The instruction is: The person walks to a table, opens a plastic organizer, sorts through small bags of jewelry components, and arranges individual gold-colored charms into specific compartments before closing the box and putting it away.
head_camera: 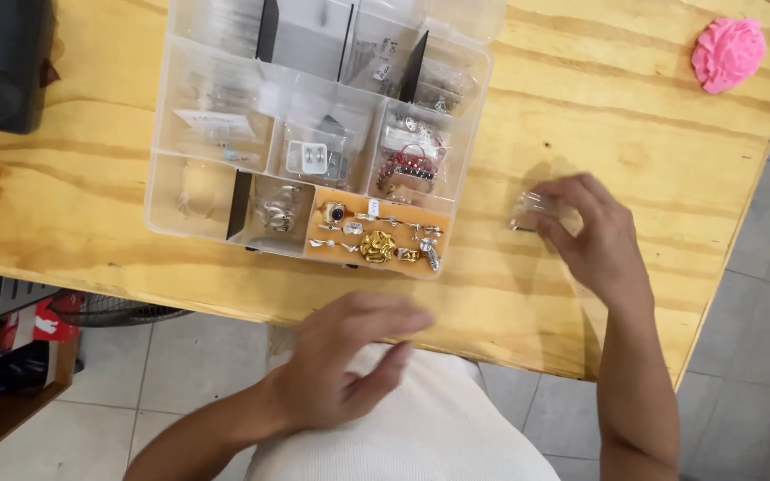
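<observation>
Head view: right hand (592, 233) resting on the pine tabletop (634, 134), fingers curled round a small clear plastic bag (528, 212) just right of the clear compartment organiser box (164, 178), pinched at its right edge. Probably featherlight, limp and slick, crinkling rather than holding shape; best taken by an edge or corner between thumb and forefinger. Contents of the bag too small to tell. Left hand (342, 361) below the organiser box, off the table edge, half open, blurred, holding nothing visible. Gold and silver jewellery (376, 242) in the orange-lined compartment of the box; upper compartments cut off. Pink rose-shaped object (728, 52) far right of the box, black device (2, 62) to its left, partly out of frame
</observation>
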